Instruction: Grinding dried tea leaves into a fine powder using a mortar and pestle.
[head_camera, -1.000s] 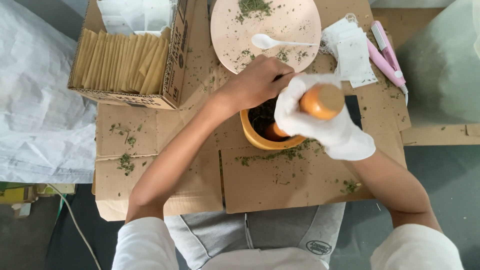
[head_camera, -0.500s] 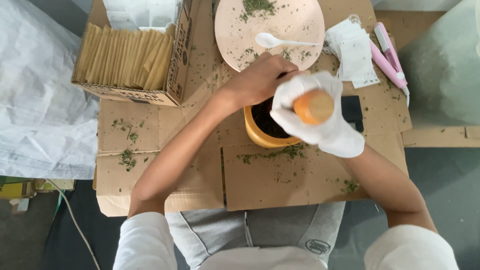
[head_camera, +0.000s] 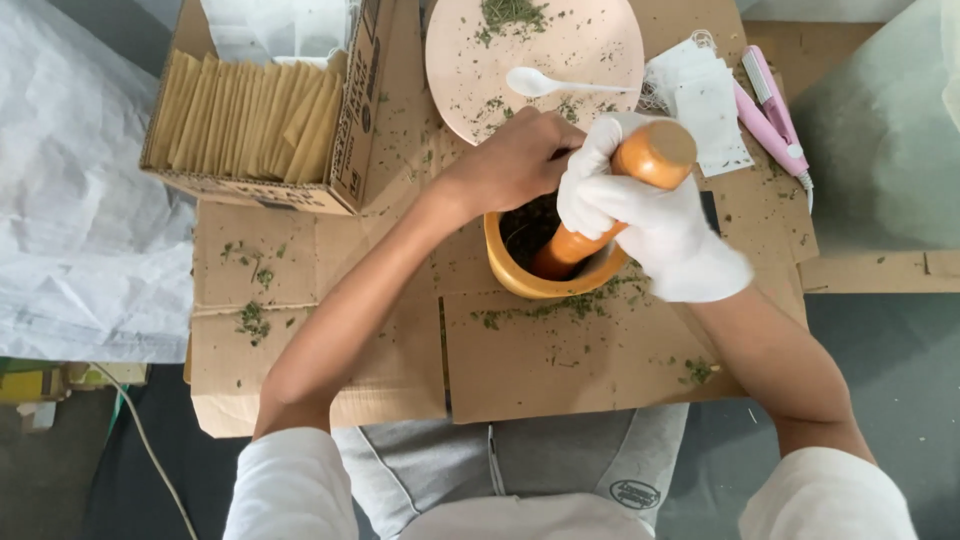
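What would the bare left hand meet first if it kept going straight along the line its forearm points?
Probably the white-gloved right hand gripping the wooden pestle: the left hand on the mortar rim points up-right, fingertips already close against the glove. Beyond lie white sachets. Depth is unclear.

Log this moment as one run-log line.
left hand: steadying mortar | right hand: gripping pestle in mortar | herbs scattered

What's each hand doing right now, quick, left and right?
Left hand: bare, gripping the rim of the wooden mortar.
Right hand: white-gloved, closed around the wooden pestle.
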